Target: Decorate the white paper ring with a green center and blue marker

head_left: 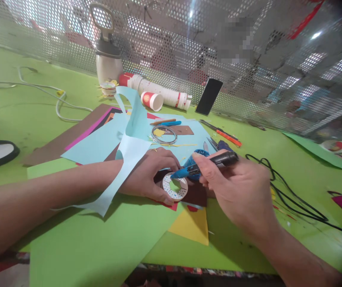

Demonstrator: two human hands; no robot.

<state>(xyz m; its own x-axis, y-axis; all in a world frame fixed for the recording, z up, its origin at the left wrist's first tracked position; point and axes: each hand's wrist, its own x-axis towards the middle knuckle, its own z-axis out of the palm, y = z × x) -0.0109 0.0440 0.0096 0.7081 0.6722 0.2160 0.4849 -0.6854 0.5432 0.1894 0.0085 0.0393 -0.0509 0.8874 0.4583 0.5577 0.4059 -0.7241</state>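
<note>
My left hand (151, 173) grips a small round white piece (175, 195) by its edge, thumb in front and fingers behind. The piece has a green centre, dark dividing lines and small blue marks. In my right hand (233, 179) is a black and blue marker (209, 163), its blue end meeting the upper rim of the round piece. A cut light blue paper strip (133, 151) drapes over my left wrist. Just behind the marker, partly covered, stands a blue patterned round object (200, 153). Dark paper (197, 195) lies under the round piece.
Coloured sheets (99, 235) spread beneath both arms. Behind them are a silver ring (164, 135), stacked paper cups (165, 93), a phone (209, 96) and a white bottle (109, 65). To the right lie an orange cutter (229, 136) and a black cable (296, 207).
</note>
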